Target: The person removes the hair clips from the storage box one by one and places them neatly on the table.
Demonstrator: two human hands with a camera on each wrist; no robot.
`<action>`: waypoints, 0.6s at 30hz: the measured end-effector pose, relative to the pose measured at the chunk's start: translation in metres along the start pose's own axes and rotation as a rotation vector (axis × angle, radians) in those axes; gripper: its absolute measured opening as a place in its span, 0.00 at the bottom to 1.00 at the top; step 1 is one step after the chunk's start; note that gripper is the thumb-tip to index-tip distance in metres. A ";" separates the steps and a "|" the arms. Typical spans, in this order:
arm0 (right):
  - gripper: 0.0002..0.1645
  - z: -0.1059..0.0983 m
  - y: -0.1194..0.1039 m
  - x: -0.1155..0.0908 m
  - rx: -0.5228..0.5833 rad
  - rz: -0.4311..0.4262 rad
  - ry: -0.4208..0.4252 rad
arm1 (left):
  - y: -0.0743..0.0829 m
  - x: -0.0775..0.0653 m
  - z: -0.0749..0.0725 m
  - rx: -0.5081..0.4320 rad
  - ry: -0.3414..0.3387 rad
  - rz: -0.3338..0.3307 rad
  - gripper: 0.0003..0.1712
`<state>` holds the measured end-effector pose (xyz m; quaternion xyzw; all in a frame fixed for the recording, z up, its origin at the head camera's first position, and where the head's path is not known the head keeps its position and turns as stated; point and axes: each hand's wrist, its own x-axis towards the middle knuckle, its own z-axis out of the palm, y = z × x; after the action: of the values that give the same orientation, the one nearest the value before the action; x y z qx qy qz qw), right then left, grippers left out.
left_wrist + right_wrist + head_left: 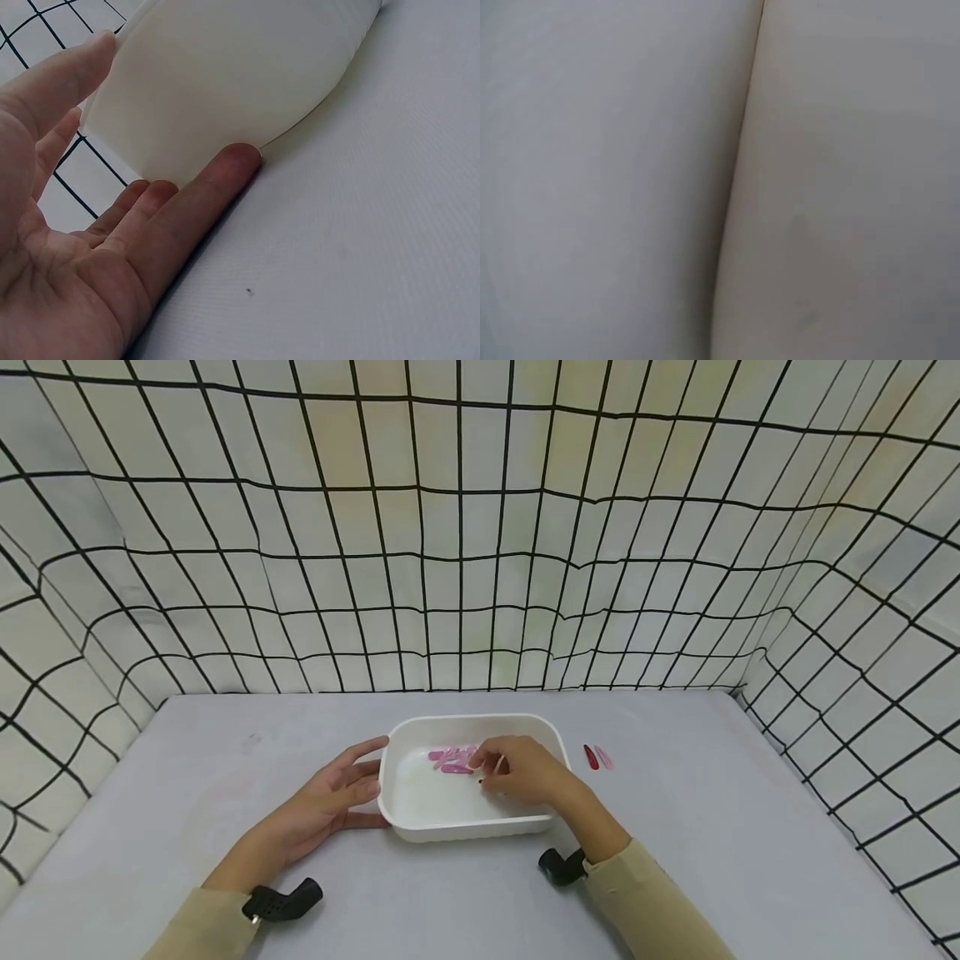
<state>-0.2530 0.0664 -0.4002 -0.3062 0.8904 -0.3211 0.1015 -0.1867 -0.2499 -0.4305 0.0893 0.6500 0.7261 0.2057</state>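
A white tray (465,833) sits on the table with several pink hair clips (455,758) lying inside. My left hand (322,802) rests against its left end, fingers spread. In the left wrist view the left hand (97,247) has its fingertips at the white tray's outer wall (240,67). Over the tray's right half is my right hand (525,770), fingers bent down beside the pink clips. A tiny dark spot shows at its thumb tip; whether the fingers pinch something I cannot tell. The right wrist view shows only the tray's pale wall (847,180) and tabletop, no fingers.
To the right of the tray a red hair clip (592,757) and a pink hair clip (603,757) lie side by side on the white table (675,860). Black netting (459,558) over pale sheets stands behind the table and along both sides.
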 end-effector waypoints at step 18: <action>0.22 0.003 0.005 0.001 0.040 0.021 -0.100 | 0.001 -0.001 0.001 0.013 0.007 -0.001 0.38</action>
<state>-0.2546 0.0669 -0.4057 -0.3105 0.8808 -0.3219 0.1552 -0.1858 -0.2497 -0.4289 0.0878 0.6555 0.7220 0.2034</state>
